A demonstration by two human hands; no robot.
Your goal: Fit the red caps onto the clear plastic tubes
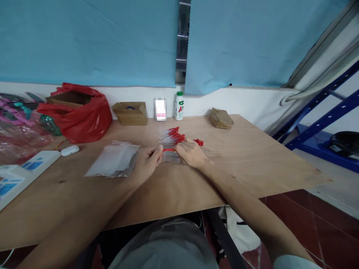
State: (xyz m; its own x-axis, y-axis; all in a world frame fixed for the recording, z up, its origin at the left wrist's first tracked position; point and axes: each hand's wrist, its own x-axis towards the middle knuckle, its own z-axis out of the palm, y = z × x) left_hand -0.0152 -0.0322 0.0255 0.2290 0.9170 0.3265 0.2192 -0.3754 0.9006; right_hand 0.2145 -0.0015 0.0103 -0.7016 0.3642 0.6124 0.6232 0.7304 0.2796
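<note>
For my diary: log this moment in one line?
left hand: holds red piece; right hand: at its other end; nearby: red-handled rods, clear bags

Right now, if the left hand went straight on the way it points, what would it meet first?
The left hand would probably meet the red-ended clear sticks first, though its height above them is unclear.

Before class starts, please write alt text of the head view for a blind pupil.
A left hand and right hand hold a slim red item above a wooden table. Near them lie thin red-ended rods, with translucent bags to the left.
</note>
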